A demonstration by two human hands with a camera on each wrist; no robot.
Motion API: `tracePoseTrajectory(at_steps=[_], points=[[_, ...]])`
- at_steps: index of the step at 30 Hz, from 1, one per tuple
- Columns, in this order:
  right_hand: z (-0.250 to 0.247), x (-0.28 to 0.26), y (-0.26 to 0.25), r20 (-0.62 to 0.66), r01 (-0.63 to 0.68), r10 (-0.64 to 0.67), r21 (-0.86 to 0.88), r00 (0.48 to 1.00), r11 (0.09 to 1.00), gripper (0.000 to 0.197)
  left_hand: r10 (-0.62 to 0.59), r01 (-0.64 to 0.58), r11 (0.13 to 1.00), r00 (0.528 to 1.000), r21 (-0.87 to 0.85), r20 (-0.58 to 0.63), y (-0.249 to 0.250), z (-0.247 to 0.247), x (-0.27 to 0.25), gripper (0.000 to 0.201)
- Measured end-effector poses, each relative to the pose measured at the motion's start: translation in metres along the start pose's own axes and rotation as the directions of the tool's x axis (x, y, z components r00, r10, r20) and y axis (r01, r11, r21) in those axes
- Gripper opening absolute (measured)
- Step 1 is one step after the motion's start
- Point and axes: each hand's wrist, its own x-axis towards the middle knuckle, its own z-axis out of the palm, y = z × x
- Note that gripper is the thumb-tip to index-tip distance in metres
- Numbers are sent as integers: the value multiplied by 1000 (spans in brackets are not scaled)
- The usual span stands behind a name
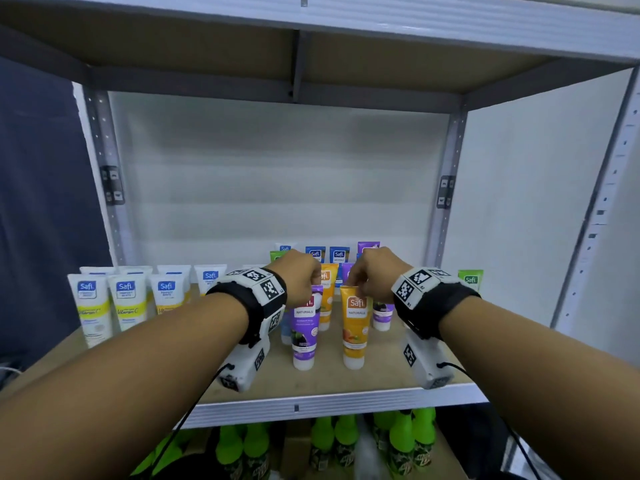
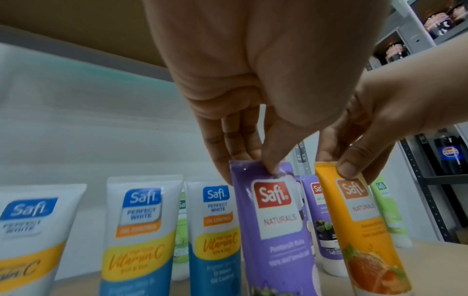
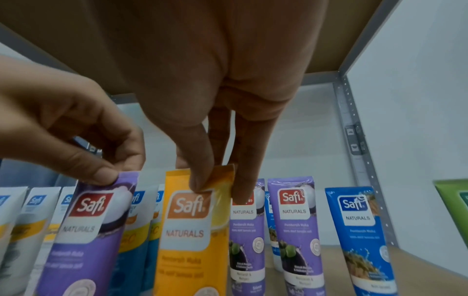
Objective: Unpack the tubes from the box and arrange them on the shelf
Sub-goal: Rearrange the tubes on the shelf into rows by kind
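A purple Safi Naturals tube (image 1: 304, 327) (image 2: 276, 230) (image 3: 86, 236) stands cap-down near the front of the wooden shelf (image 1: 381, 372). My left hand (image 1: 301, 277) (image 2: 255, 160) pinches its top seam between thumb and fingers. Right beside it stands an orange Safi Naturals tube (image 1: 355, 329) (image 3: 190, 230) (image 2: 359, 226), and my right hand (image 1: 369, 275) (image 3: 210, 178) pinches its top edge the same way. Both tubes are upright with their white caps on the shelf. The box is not in view.
White Safi Perfect White tubes (image 1: 126, 299) stand in rows at the left. Purple, blue and orange tubes (image 1: 337, 254) stand behind my hands, and a green one (image 1: 470, 279) at the right. Green-capped bottles (image 1: 401, 438) fill the shelf below. A shelf board hangs overhead.
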Motion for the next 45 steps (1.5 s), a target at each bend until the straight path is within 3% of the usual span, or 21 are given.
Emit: tracePoseTrajectory(at_steps=[4,6,8,11,14,17,32,40,45], points=[[8,-5,10,-57,-47,54,115,997,992,27,-34,13,980,994,-200,-101,-9,11,-8,16],[15,-11,14,-71,-105,121,198,990,975,38,-69,21,954,986,-299,-150,-12,19,-14,16],[27,-18,17,-55,-181,204,280,977,943,51,-137,49,914,972,-403,-192,-15,29,-21,28],[50,-30,21,54,-280,302,553,952,785,56,-259,126,842,947,-525,-188,-21,50,-31,48],[70,-41,21,125,-321,324,666,938,673,49,-300,184,796,947,-577,-113,-24,70,-37,55],[85,-41,21,103,-321,345,672,933,667,35,-288,197,796,955,-572,-73,-25,84,-43,51],[106,8,-6,-4,-333,393,526,919,783,41,-351,201,756,928,-623,-127,-39,90,-42,47],[111,25,-11,-13,-360,434,536,901,764,28,-418,222,671,901,-707,-114,-42,97,-43,40],[112,29,-12,-26,-350,428,532,903,771,27,-415,216,667,903,-713,-115,-42,99,-45,40]])
